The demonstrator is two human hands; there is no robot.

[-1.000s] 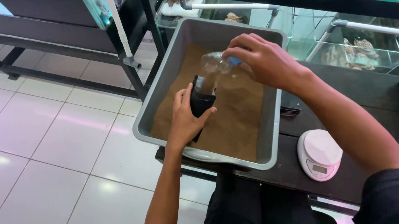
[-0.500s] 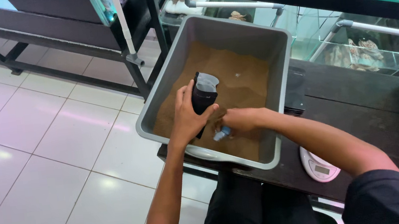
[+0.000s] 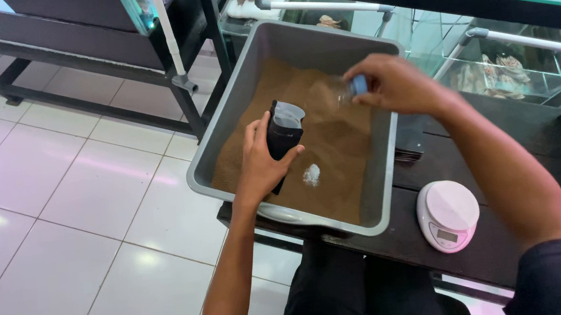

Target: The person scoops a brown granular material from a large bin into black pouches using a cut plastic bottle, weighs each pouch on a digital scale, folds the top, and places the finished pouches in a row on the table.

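Grey tub (image 3: pixel 222 139) holding brown sand (image 3: pixel 338 165) with one white patch (image 3: pixel 311 174); black pouch (image 3: pixel 282 140); clear cup (image 3: pixel 329 92), blue-tipped; white round scale (image 3: pixel 447 214); dark table (image 3: pixel 488 253); white floor tiles (image 3: pixel 56 225).

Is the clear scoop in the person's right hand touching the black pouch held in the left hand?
Apart. The head view shows the clear scoop in the right hand raised beside the black pouch in the left hand, with brown sand visible between them.

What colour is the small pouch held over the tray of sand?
Black, with a pale open top; the pouch sits in the left hand, seen clearly in the head view.
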